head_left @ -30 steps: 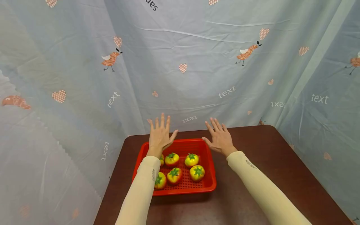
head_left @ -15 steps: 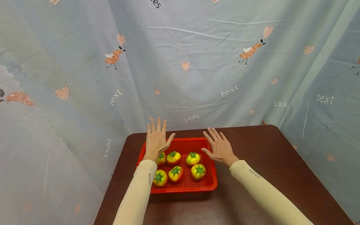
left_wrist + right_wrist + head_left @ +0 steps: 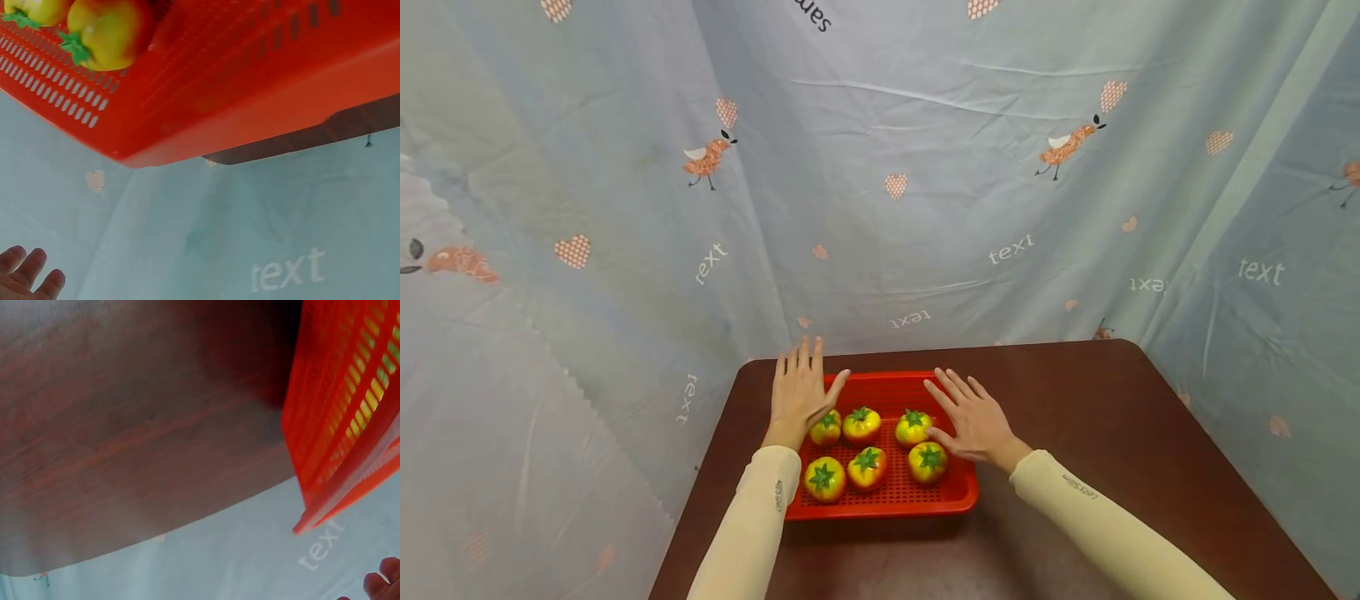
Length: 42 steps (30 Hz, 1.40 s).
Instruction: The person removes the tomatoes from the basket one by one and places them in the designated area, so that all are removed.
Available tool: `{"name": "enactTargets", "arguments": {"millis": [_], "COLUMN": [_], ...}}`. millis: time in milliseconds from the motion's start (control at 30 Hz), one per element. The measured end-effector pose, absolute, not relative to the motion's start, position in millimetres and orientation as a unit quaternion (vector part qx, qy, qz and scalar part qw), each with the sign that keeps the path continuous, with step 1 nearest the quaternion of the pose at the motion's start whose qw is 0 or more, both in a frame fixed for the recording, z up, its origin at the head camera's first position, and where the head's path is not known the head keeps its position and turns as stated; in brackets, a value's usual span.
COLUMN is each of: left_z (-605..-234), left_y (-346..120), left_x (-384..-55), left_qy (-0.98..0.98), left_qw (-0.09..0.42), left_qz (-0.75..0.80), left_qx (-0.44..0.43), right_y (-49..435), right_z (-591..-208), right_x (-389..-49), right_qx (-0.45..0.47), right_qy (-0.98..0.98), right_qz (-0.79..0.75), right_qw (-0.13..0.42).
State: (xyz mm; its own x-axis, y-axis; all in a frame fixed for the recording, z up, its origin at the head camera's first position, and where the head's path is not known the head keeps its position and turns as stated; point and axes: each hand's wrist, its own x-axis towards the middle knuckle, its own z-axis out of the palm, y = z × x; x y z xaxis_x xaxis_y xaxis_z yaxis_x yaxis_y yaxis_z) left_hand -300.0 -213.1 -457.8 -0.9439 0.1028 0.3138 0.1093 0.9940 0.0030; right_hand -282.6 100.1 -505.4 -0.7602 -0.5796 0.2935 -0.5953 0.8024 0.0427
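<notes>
A red plastic basket (image 3: 880,511) with slotted walls and floor stands on the table. Several yellow-red tomatoes (image 3: 867,468) with green star-shaped tops lie inside it, spaced apart. Over the basket's left side hangs my left hand (image 3: 796,398), palm down, fingers straight and thumb spread. My right hand (image 3: 976,423) is held over the right rim in the same way, its thumb overlapping the edge of a tomato (image 3: 913,427) in the head view. Neither hand holds anything. In the left wrist view the fingertips (image 3: 49,284) show below the basket's corner; the right wrist view shows fingertips (image 3: 375,585) too.
The dark brown wooden table (image 3: 1097,433) extends to the right of the basket and in front of it. A pale blue curtain (image 3: 880,250) printed with birds, hearts and text hangs right behind the table and along both sides.
Both hands have come down and closer to the body. The left has shifted left, uncovering the tomatoes at that side; the right has moved slightly inward over the rim. Basket and tomatoes stay put.
</notes>
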Motion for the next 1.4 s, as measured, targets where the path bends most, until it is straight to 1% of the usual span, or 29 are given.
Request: {"name": "enactTargets", "arguments": {"millis": [333,600,933,1100,1400], "left_z": [-476,-494,-509,-516,-522], "left_y": [-240,-254,-270,-274,-276], "left_x": [-285,-275,-265,-258,-245], "left_qy": [-0.985,-0.987,-0.990,-0.989,-0.987], "left_qw": [0.165,0.153,0.129,0.127,0.129], "left_qz": [-0.024,-0.028,-0.051,-0.061,-0.084], "left_qx": [-0.040,-0.030,-0.035,-0.033,-0.037], "right_y": [90,87,82,83,81], "right_z": [-516,-527,-534,-534,-536], "right_x": [-261,-253,-254,-254,-258], "right_qx": [0.359,0.392,0.406,0.400,0.392], "right_qy": [-0.925,-0.914,-0.912,-0.915,-0.919], "right_qz": [0.017,0.008,-0.013,-0.019,-0.003], "right_qw": [0.121,0.104,0.048,0.039,0.038]}}
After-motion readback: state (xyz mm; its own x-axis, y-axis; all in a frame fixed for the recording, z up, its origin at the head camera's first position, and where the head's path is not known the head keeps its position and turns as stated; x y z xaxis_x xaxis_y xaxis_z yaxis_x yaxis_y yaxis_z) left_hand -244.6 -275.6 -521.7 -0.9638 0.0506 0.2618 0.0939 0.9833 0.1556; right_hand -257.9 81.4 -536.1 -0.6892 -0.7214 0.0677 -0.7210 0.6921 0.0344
